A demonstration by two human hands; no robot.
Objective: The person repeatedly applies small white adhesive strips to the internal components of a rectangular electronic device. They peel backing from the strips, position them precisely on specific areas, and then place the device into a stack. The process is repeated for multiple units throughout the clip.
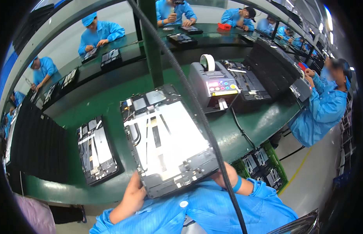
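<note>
One opened tablet (169,140) in both hands, held at a tilt over the near edge of the green table (84,105) — bright silver panel across the middle, black band with small parts at the end nearest the body, grey blocks at the far end. Gripped at its lower left corner by the left hand (134,193), thumb along the edge. Supported near the lower right corner by the right hand (225,175), partly hidden behind a black cord (174,62), with a blue band (238,184) at the wrist.

To the left, flat on the table, a second tablet (97,152), also opened; beyond it, a tall stack of black trays (39,144). Just past the held tablet on the right, a grey tape machine (210,85) with a roll of tape (211,63) on top, then another opened tablet (250,82) beside more black trays (273,66). Below the table edge, a green crate (279,163) of similar tablets.

Farther right, a co-worker (322,109) in blue — and across the way, more people (99,35) in blue, bent over a long bench.
</note>
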